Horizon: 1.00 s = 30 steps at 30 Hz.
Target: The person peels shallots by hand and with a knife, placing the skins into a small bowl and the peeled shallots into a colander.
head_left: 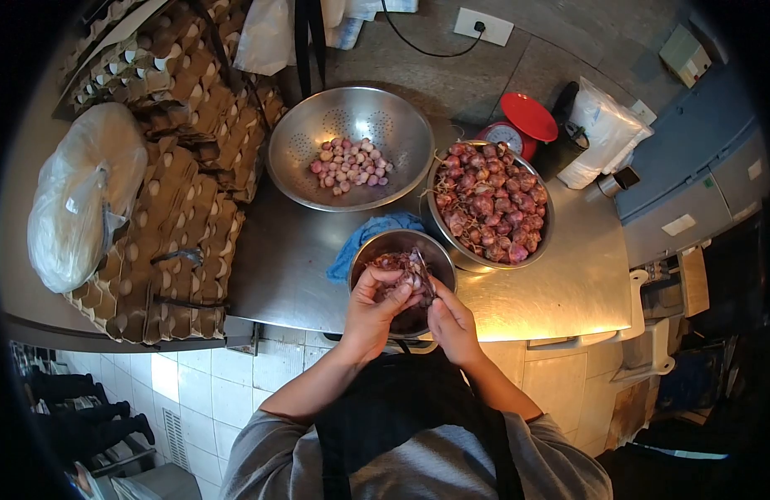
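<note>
Over a metal pot (pixel 441 252) with reddish skins (pixel 386 260) in it, my left hand (pixel 373 310) is closed, pinching a partly peeled shallot (pixel 408 282). My right hand (pixel 453 323) is closed around a small knife (pixel 423 265), its thin blade against the shallot and its handle hidden in the fingers. Beyond the pot, to the left, a steel colander (pixel 297 171) holds peeled shallots (pixel 351 164). A metal bowl (pixel 471 257) to the right is heaped with unpeeled shallots (pixel 491 200).
A blue cloth (pixel 351 250) lies beside the pot on the steel table (pixel 560 292). Stacked egg trays (pixel 164 250) and a tied plastic bag (pixel 85 200) fill the left side. At the back right stand a red scale (pixel 531 117) and a white plastic pack (pixel 601 133).
</note>
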Tool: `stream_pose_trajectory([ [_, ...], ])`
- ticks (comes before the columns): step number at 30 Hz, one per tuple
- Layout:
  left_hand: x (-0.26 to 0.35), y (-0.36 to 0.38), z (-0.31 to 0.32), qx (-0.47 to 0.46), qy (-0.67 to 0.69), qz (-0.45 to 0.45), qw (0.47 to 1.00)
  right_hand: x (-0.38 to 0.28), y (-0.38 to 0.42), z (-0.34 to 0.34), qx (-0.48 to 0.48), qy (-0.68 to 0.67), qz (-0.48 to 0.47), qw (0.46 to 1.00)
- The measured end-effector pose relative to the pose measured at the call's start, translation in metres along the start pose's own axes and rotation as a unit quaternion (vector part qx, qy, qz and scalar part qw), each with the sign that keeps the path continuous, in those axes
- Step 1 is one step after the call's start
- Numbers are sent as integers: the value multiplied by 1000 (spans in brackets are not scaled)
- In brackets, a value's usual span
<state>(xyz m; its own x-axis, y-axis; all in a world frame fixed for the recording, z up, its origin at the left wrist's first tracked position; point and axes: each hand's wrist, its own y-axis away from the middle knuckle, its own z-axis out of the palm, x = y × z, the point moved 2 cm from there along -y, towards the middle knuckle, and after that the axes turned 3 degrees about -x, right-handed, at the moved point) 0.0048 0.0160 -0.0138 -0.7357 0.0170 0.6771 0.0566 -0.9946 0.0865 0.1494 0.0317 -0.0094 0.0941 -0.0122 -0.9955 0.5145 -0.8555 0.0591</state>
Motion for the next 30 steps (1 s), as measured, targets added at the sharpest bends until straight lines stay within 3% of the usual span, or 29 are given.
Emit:
stream_pose_trajectory([
  [2, 0, 0, 0, 8, 6, 4, 1000, 3, 3, 0, -13, -94, 70, 993],
  [4, 2, 0, 2, 12, 9, 11, 1000, 5, 3, 1, -14, -86, 56, 995],
  [7, 5, 1, 8, 10, 0, 25, 1000, 3, 1, 4, -6, 39, -44, 998],
  [9, 5, 3, 8, 8, -18, 42, 999, -2, 1, 2, -11, 47, -43, 998],
  [11, 3, 3, 7, 8, -2, 28, 1000, 8, 2, 0, -8, 21, -31, 999],
  [15, 1, 4, 6, 0, 15, 16, 1000, 10, 4, -5, -38, -185, 11, 982],
  [18, 1, 4, 8, -5, 5, -3, 1000, 6, 1, -3, 11, -194, 26, 981],
  [24, 3, 6, 5, -38, 26, -52, 998, 9, -2, -8, 25, -183, 30, 982],
  [30, 7, 2, 5, -14, 104, -104, 989, 6, 0, -7, 13, -168, 19, 986],
])
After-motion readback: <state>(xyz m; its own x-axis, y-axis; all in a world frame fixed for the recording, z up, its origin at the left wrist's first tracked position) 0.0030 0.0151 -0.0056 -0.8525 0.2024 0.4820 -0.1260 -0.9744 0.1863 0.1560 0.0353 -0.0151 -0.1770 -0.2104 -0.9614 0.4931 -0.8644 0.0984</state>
